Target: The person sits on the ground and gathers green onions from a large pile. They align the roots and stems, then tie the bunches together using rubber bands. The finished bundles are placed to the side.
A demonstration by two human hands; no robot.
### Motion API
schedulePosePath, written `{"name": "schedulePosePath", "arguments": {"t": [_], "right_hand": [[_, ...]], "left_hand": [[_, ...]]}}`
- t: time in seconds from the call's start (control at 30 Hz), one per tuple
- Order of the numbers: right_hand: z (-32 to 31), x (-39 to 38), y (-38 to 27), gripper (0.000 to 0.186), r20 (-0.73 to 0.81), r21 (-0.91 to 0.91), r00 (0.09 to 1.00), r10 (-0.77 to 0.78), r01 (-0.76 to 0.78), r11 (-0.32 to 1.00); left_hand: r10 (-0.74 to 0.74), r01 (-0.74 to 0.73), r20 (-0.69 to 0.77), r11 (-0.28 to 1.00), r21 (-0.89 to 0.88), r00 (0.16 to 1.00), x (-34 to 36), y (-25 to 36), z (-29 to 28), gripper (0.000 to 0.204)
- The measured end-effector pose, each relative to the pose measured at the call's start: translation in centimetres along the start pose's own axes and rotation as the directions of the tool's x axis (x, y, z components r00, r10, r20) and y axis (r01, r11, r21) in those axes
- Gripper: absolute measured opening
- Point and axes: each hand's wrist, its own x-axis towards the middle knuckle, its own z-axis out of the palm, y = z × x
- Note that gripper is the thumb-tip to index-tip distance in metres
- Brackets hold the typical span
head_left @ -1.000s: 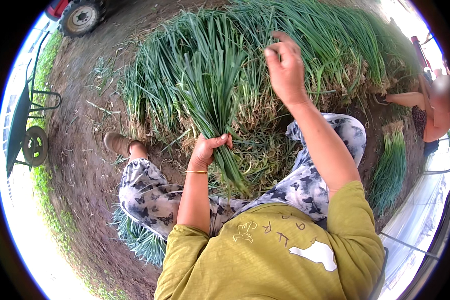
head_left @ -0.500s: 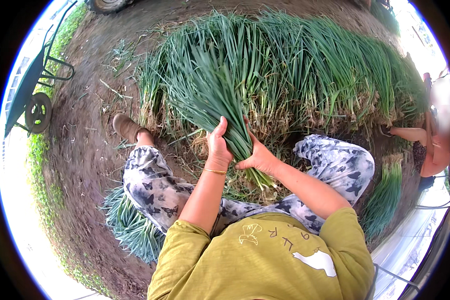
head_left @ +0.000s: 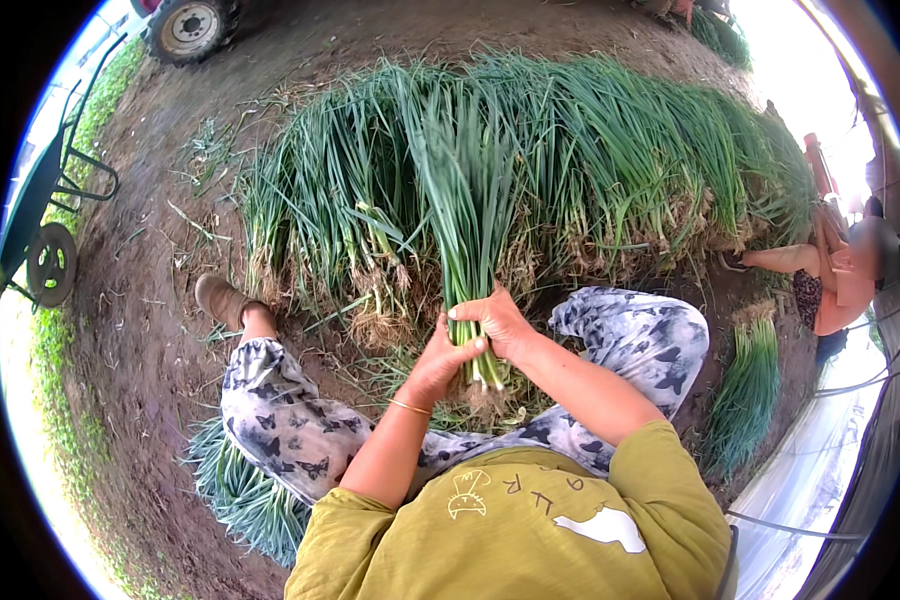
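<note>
Between my knees I hold a bunch of green onions, its green leaves pointing away from me and its pale root ends toward me. My left hand wraps the lower stems from the left. Just above it, my right hand grips the same bunch from the right, thumb across the stems. The leaves in the bunch are slightly blurred. Beyond it spreads a long heap of green onions, roots facing me, with soil and dry skins on them.
A pile of trimmed green onions lies by my left leg, another bundle to my right. A wheelbarrow stands at the left, a vehicle wheel at the far left. Another person sits at the right beside plastic sheeting.
The bunch has swung from leaning left to nearly upright in the picture. Both hands have moved lower on it and closer together. My view has also shifted slightly.
</note>
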Motion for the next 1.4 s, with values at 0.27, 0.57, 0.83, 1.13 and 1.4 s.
{"name": "schedulePosePath", "arguments": {"t": [0.27, 0.57, 0.83, 1.13, 1.4], "right_hand": [[-0.1, -1.4, 1.2, 0.044, 0.007, -0.186, 0.985, -0.174, 0.173, 0.967], [-3.8, -2.2, -6.7, 0.054, 0.043, -0.967, 0.982, 0.184, -0.005, 0.253], [-4.4, -2.1, -13.5, 0.017, -0.002, -0.888, 0.673, -0.739, 0.339, 0.311], [-6.8, 3.6, -13.0, 0.016, 0.438, -0.898, 0.730, -0.525, 0.385, -0.214], [-9.1, 5.0, -12.0, 0.013, 0.050, -0.921, 0.412, -0.910, 0.371, 0.117]], "left_hand": [[-0.161, 0.157, 0.123, 0.987, 0.041, 0.979, -0.6, 0.7, 0.0, 0.042], [-0.169, 0.169, -0.008, 0.984, 0.055, 0.986, -1.0, 1.2, 0.0, 0.031], [-0.216, 0.222, -0.066, 0.970, 0.103, 0.974, -1.2, -0.5, -1.2, 0.021], [-0.210, 0.210, -0.022, 0.959, 0.188, 0.977, -1.6, 0.4, -0.3, 0.024], [-0.250, 0.271, 0.148, 0.951, -0.148, 0.957, -3.4, 0.8, -0.6, 0.040]]}}
